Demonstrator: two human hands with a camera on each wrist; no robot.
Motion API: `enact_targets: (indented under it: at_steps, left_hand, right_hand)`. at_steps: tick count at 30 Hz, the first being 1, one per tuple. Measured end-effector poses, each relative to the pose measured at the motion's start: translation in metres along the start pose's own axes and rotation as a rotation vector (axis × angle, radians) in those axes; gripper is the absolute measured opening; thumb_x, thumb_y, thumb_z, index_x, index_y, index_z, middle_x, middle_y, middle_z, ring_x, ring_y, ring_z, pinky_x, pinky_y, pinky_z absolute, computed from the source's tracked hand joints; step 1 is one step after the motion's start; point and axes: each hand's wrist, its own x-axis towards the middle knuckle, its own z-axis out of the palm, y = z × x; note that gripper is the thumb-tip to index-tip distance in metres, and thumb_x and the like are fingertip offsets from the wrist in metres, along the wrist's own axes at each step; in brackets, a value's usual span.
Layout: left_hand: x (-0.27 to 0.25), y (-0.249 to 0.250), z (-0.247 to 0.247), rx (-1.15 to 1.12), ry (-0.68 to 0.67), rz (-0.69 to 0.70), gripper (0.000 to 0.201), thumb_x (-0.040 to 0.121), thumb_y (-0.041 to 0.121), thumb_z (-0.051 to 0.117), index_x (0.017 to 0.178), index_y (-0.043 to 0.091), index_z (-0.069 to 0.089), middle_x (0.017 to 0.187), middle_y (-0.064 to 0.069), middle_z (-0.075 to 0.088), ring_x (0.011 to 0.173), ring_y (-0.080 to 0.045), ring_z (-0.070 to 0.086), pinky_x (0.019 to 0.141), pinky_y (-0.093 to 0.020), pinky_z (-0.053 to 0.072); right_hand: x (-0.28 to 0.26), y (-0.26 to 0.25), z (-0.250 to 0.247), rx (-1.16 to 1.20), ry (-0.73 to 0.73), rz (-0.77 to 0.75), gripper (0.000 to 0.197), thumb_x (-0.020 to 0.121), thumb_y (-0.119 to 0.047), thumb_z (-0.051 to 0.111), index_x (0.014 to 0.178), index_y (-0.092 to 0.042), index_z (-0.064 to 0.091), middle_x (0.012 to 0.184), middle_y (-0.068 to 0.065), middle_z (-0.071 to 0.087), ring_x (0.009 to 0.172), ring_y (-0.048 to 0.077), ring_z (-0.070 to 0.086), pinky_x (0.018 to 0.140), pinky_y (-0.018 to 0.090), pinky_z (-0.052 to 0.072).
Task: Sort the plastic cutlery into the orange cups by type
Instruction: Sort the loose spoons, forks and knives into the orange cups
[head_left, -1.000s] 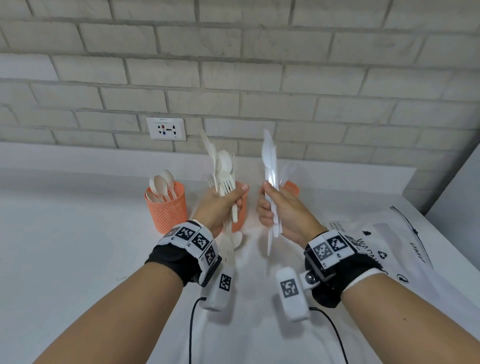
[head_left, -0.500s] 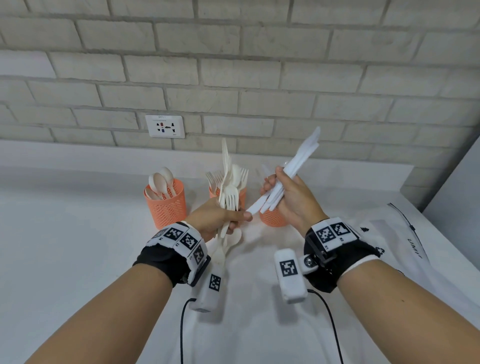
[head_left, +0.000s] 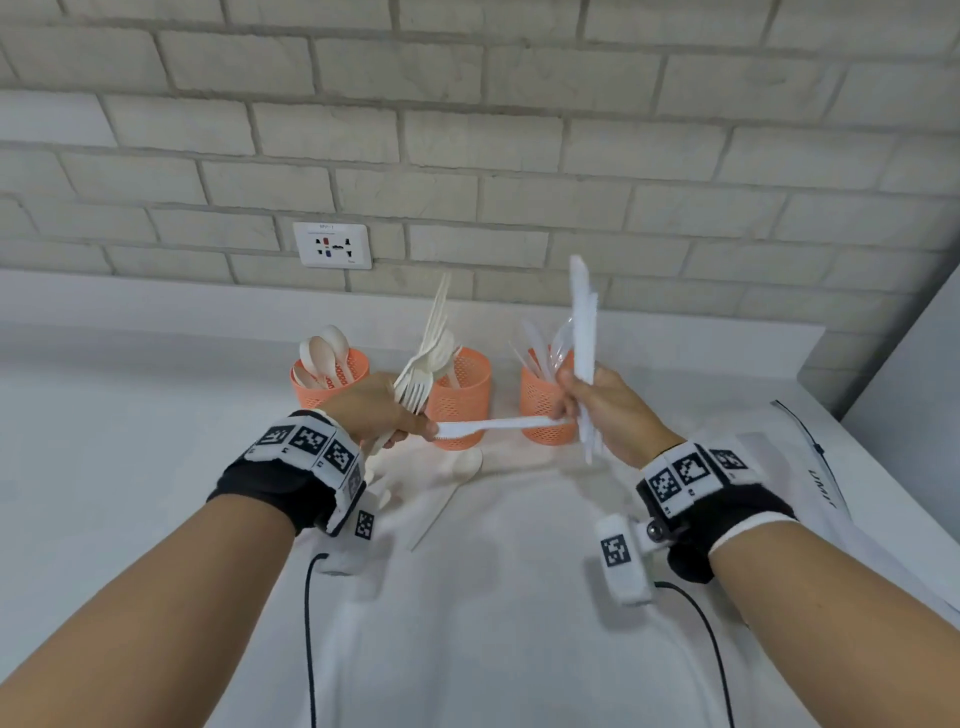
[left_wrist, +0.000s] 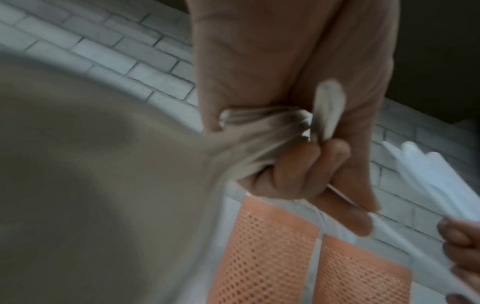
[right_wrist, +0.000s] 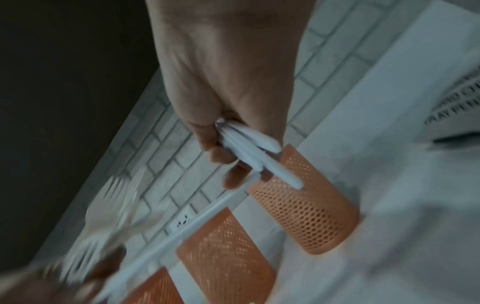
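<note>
Three orange mesh cups stand in a row by the wall: the left cup (head_left: 330, 387) holds spoons, the middle cup (head_left: 462, 400) forks, the right cup (head_left: 543, 402) knives. My left hand (head_left: 415, 426) grips a bundle of cream forks (head_left: 423, 364) in front of the middle cup. My right hand (head_left: 569, 410) holds a bunch of white knives (head_left: 582, 322) upright before the right cup. One white knife (head_left: 493, 425) lies level between the two hands, pinched at both ends. The left wrist view shows my fingers (left_wrist: 306, 170) curled round the fork handles (left_wrist: 259, 131).
A cream spoon (head_left: 466, 464) and a thin white piece (head_left: 436, 512) lie on the white counter (head_left: 130, 467) below my hands. A printed plastic bag (head_left: 810, 467) lies at the right. A wall socket (head_left: 332, 244) sits above the cups on the brick wall.
Both hands have dropped and moved apart. The knife bunch has swung from slanted to upright. A single knife now stretches level from my left hand to my right hand.
</note>
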Motion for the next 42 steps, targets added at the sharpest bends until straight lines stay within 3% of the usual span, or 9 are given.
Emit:
enact_targets:
  at_steps: [6, 12, 15, 19, 24, 29, 37, 40, 42]
  left_hand:
    - [0.003, 0.021, 0.013, -0.059, -0.014, 0.101, 0.023, 0.07, 0.004, 0.076, 0.064, 0.01, 0.054, 0.058, -0.013, 0.049, 0.049, -0.021, 0.041, 0.049, -0.028, 0.035]
    - [0.01, 0.031, 0.021, -0.398, 0.126, 0.111, 0.016, 0.077, 0.012, 0.072, 0.075, 0.007, 0.058, 0.052, -0.004, 0.049, 0.04, -0.01, 0.04, 0.04, -0.02, 0.037]
    - [0.012, 0.027, 0.023, -0.528, 0.132, 0.116, 0.015, 0.082, 0.016, 0.067, 0.08, 0.008, 0.055, 0.059, -0.005, 0.047, 0.038, -0.008, 0.04, 0.038, -0.019, 0.036]
    - [0.012, 0.024, 0.03, -0.633, 0.111, 0.121, 0.018, 0.086, 0.016, 0.062, 0.073, 0.012, 0.049, 0.046, 0.004, 0.048, 0.035, -0.006, 0.039, 0.037, -0.016, 0.034]
    - [0.011, 0.025, 0.036, -0.617, 0.117, 0.117, 0.023, 0.085, 0.017, 0.063, 0.07, 0.012, 0.047, 0.044, 0.004, 0.047, 0.035, -0.007, 0.039, 0.038, -0.017, 0.034]
    - [0.01, 0.027, 0.041, -0.603, 0.1, 0.156, 0.021, 0.086, 0.014, 0.063, 0.071, 0.012, 0.047, 0.044, 0.004, 0.047, 0.035, -0.008, 0.038, 0.038, -0.017, 0.033]
    - [0.016, 0.034, 0.049, -0.564, 0.098, 0.172, 0.026, 0.084, 0.013, 0.065, 0.065, 0.012, 0.048, 0.044, 0.003, 0.047, 0.034, -0.009, 0.038, 0.038, -0.018, 0.034]
    - [0.017, 0.035, 0.053, -0.572, 0.089, 0.173, 0.023, 0.085, 0.012, 0.064, 0.068, 0.013, 0.048, 0.045, 0.002, 0.046, 0.035, -0.009, 0.038, 0.038, -0.017, 0.033]
    - [0.017, 0.036, 0.055, -0.59, 0.073, 0.185, 0.023, 0.085, 0.01, 0.063, 0.068, 0.012, 0.047, 0.047, 0.0, 0.043, 0.034, -0.009, 0.037, 0.037, -0.017, 0.031]
  right_hand:
    - [-0.009, 0.008, 0.027, -0.519, -0.213, -0.087, 0.017, 0.098, -0.019, 0.044, 0.105, -0.007, 0.053, 0.084, -0.003, 0.053, 0.08, 0.015, 0.053, 0.082, 0.032, 0.043]
    - [-0.019, -0.001, 0.04, -0.381, -0.283, -0.09, 0.031, 0.099, -0.027, 0.04, 0.128, -0.016, 0.043, 0.067, -0.011, 0.043, 0.053, 0.001, 0.044, 0.048, 0.011, 0.036]
    - [-0.014, -0.005, 0.028, -0.36, -0.287, -0.135, 0.007, 0.093, -0.027, 0.053, 0.099, -0.022, 0.054, 0.062, -0.014, 0.043, 0.046, 0.0, 0.042, 0.042, 0.014, 0.033]
    - [0.007, -0.023, 0.018, -0.272, -0.041, -0.215, 0.019, 0.093, -0.024, 0.054, 0.08, -0.01, 0.054, 0.057, -0.003, 0.041, 0.04, 0.002, 0.037, 0.038, 0.014, 0.032]
    - [0.044, -0.05, 0.014, -0.192, 0.192, -0.395, 0.026, 0.099, -0.028, 0.039, 0.074, -0.027, 0.042, 0.06, -0.003, 0.038, 0.048, 0.0, 0.038, 0.049, 0.009, 0.036]
    - [0.076, -0.02, 0.011, -0.203, 0.274, -0.333, 0.014, 0.098, -0.028, 0.042, 0.096, -0.015, 0.047, 0.071, -0.007, 0.046, 0.067, 0.005, 0.049, 0.057, 0.003, 0.041]
    - [0.091, 0.012, 0.005, -0.246, 0.174, -0.132, 0.008, 0.093, -0.017, 0.053, 0.096, -0.01, 0.051, 0.08, 0.001, 0.06, 0.072, 0.009, 0.058, 0.076, 0.027, 0.044]
    - [0.091, 0.007, 0.006, -0.204, 0.171, -0.04, 0.041, 0.086, -0.022, 0.064, 0.121, -0.005, 0.049, 0.109, 0.008, 0.057, 0.098, 0.018, 0.057, 0.087, 0.03, 0.044]
    - [0.09, -0.003, 0.008, -0.332, 0.324, -0.2, 0.056, 0.081, -0.029, 0.07, 0.125, -0.006, 0.046, 0.116, 0.009, 0.05, 0.105, 0.017, 0.049, 0.091, 0.029, 0.04]
